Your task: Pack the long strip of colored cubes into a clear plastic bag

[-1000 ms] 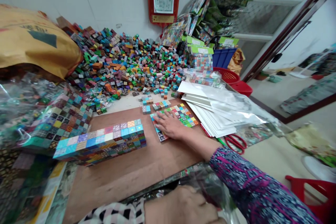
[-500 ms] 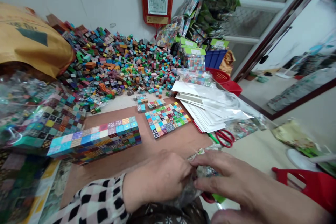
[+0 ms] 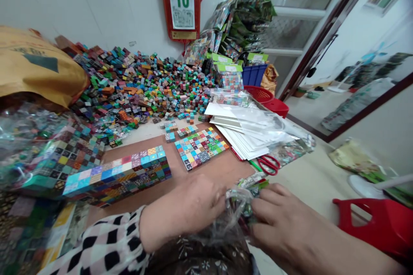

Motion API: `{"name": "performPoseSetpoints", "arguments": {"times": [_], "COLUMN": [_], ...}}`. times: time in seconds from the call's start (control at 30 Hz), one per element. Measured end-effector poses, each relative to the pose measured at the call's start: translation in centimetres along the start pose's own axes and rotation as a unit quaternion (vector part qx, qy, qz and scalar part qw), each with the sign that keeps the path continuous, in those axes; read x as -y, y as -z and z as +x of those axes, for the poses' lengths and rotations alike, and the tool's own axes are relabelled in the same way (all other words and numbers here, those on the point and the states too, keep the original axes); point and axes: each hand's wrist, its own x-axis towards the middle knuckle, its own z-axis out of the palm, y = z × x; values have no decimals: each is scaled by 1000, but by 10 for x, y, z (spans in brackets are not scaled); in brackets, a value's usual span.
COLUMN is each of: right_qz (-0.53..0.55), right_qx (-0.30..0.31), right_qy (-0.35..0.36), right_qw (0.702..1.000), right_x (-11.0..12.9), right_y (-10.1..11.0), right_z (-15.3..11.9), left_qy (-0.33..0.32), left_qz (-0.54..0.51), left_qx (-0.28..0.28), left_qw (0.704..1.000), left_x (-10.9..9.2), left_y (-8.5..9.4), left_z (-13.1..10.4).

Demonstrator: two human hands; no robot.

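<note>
A clear plastic bag is stretched between my two hands, low in the view, with greenish and dark bits showing through it. My left hand, in a checked sleeve, pinches the bag's left side. My right hand has its fingers curled on the bag's right side. Beyond them on a brown board lies a flat panel of small patterned cubes. A long block of stacked cubes stands left of the panel. A few short rows of cubes lie behind the panel.
Loose cubes are heaped along the wall. White cards and red scissors lie at the right, a red stool beyond. At the left are a yellow sack and bagged cubes.
My right hand's fingers have closed from a spread pose onto the bag. The bag now shows more between my hands. The view has tilted up slightly and turned right.
</note>
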Motion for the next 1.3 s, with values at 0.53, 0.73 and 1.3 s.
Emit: {"name": "performPoseSetpoints", "arguments": {"times": [0.53,0.73,1.3], "right_qz": [-76,-92,182], "right_qx": [-57,-41,378], "right_qy": [110,108,-7], "right_qw": [989,989,908], "right_x": [13,12,5], "right_y": [29,29,28], "right_z": [11,13,34], "left_qy": [-147,-132,-154], "left_qz": [-290,0,140], "left_qx": [-18,20,-8], "left_qw": [946,991,978], "left_x": [2,-1,-2], "left_y": [62,53,38], "left_z": [-40,-61,-63]}}
